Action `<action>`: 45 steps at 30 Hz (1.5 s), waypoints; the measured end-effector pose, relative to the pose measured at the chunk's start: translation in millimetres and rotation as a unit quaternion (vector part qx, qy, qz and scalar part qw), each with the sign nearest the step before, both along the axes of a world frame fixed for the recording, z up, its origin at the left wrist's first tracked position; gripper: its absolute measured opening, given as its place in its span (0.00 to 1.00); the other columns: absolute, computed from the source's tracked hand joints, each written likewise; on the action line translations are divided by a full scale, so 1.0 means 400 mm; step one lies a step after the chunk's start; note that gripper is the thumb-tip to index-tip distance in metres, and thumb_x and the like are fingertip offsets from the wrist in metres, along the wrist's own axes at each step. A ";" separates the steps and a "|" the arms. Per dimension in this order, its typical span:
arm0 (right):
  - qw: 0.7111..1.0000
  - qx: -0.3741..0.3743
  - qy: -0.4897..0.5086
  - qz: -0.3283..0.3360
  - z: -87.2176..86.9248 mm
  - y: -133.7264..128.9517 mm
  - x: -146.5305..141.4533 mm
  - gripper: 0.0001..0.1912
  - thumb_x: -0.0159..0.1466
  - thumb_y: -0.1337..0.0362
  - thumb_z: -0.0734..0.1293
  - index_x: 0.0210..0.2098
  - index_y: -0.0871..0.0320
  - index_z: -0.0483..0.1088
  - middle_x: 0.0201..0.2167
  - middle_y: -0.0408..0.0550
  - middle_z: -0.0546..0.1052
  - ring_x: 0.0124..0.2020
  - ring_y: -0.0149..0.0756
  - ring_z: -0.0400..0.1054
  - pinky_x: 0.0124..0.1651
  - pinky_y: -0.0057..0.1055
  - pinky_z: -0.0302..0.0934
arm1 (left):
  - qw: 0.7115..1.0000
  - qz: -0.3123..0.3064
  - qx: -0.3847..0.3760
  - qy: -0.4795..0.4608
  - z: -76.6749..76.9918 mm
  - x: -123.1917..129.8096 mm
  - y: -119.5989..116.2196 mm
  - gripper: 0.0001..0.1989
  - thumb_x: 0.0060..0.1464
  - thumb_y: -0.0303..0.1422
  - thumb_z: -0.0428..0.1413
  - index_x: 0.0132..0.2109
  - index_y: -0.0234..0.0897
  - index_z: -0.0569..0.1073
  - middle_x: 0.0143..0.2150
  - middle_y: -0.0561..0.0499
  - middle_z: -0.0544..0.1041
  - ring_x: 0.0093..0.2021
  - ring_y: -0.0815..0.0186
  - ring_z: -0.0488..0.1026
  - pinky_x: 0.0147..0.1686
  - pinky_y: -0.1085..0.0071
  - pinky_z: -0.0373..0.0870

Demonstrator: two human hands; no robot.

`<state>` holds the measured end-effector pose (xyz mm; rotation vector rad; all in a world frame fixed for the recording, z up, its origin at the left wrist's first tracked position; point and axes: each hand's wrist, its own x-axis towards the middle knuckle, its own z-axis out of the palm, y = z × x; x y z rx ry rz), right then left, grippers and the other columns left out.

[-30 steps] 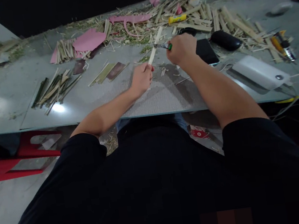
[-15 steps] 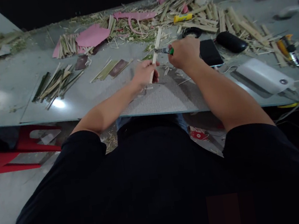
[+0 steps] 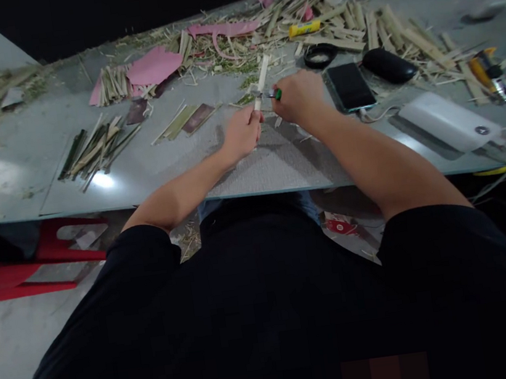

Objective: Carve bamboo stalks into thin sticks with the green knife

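Observation:
My left hand [image 3: 242,131] is closed around the lower part of a pale bamboo strip [image 3: 262,74], which slants up and away above the table. In my right hand [image 3: 300,97] is a knife [image 3: 276,94] with a green part at its handle; the fingers wrap round it. The blade lies across the strip, just above my left fingers. How deep the edge sits in the bamboo I cannot tell. Left of my left hand lie thin flat slats and a brown sandpaper piece [image 3: 198,118].
The glass-topped table [image 3: 176,174] carries a bundle of split sticks [image 3: 93,147], pink paper [image 3: 155,65] and heaped shavings at the back. To the right are a tape roll [image 3: 320,56], a phone [image 3: 350,87], a black case [image 3: 388,66], a white power bank [image 3: 449,121] and a yellow cutter [image 3: 490,76].
My right hand and the knife have moved left and nearer to me along the strip, closer to my left hand. The camera view has shifted slightly.

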<state>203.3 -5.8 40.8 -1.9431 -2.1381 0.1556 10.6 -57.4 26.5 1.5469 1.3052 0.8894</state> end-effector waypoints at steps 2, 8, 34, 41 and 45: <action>1.000 0.006 -0.027 0.002 0.007 0.002 0.005 0.18 0.95 0.61 0.68 0.72 0.59 0.88 0.69 0.66 0.90 0.75 0.62 0.80 0.81 0.56 0.68 | 1.000 -0.005 0.003 0.004 0.004 0.002 -0.007 0.27 0.95 0.29 0.47 0.38 0.46 0.68 0.25 0.57 0.66 0.25 0.64 0.63 0.33 0.64 0.56; 0.998 0.008 -0.068 -0.002 0.035 0.009 -0.009 0.20 0.91 0.64 0.72 0.75 0.67 0.89 0.72 0.74 0.88 0.73 0.62 0.81 0.76 0.53 0.71 | 1.000 0.006 0.011 -0.008 -0.011 -0.006 0.014 0.26 0.93 0.29 0.47 0.37 0.46 0.69 0.27 0.56 0.66 0.26 0.64 0.62 0.33 0.64 0.57; 0.981 0.016 -0.019 -0.190 0.030 0.104 0.196 0.21 0.96 0.67 0.70 0.76 0.80 0.86 0.74 0.89 0.83 0.77 0.64 0.81 0.70 0.48 0.69 | 0.995 -0.043 -0.053 -0.075 0.007 0.003 -0.059 0.27 0.91 0.26 0.50 0.35 0.42 0.73 0.20 0.59 0.65 0.20 0.70 0.61 0.24 0.75 0.57; 0.984 0.069 0.067 -0.153 0.043 0.074 0.169 0.21 0.97 0.65 0.67 0.71 0.76 0.88 0.72 0.84 0.86 0.75 0.63 0.81 0.74 0.50 0.68 | 0.991 0.010 -0.091 -0.100 0.010 0.013 -0.036 0.26 0.91 0.29 0.57 0.35 0.42 0.73 0.21 0.58 0.68 0.19 0.72 0.61 0.22 0.76 0.58; 0.972 0.060 0.213 -0.085 0.003 0.076 0.158 0.20 0.98 0.62 0.65 0.60 0.63 0.88 0.64 0.66 0.91 0.65 0.51 0.83 0.71 0.43 0.72 | 0.986 -0.010 -0.123 -0.110 0.033 0.019 -0.042 0.28 0.93 0.28 0.53 0.35 0.40 0.74 0.20 0.57 0.70 0.18 0.72 0.62 0.21 0.76 0.59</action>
